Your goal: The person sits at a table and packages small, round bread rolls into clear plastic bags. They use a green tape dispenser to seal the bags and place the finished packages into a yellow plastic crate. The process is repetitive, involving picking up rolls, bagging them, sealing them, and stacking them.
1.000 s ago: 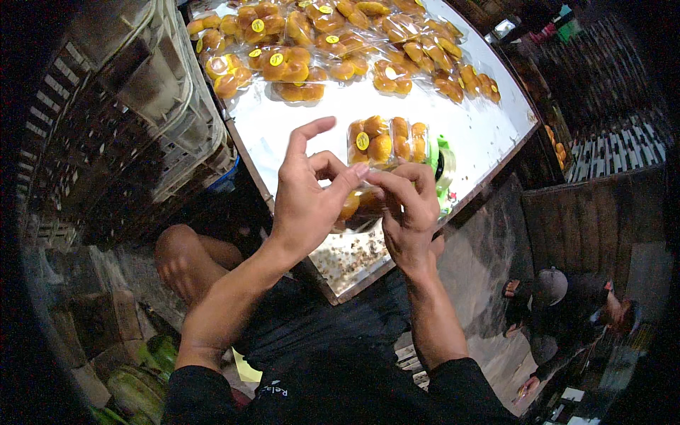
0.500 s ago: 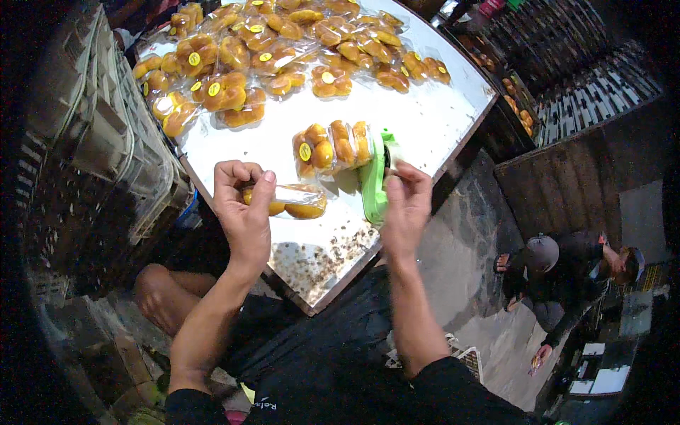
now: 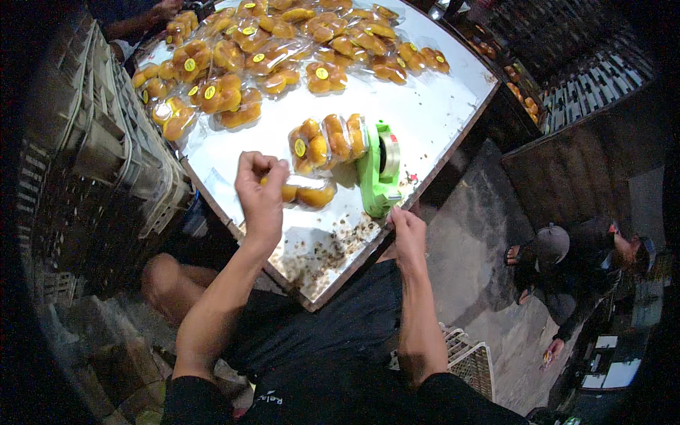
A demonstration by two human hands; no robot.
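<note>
Bagged buns are pinched by the left hand, right hand pinched beside dispenser.

The right hand has dropped from the tape roll to the green dispenser's near end.

Left hand: fingers curled in, thumb up near index
Right hand: thumb and index tips drawn together, other fingers folded
Left forearm: slants up and rightward
Right forearm: near vertical, wrist almost straight
</note>
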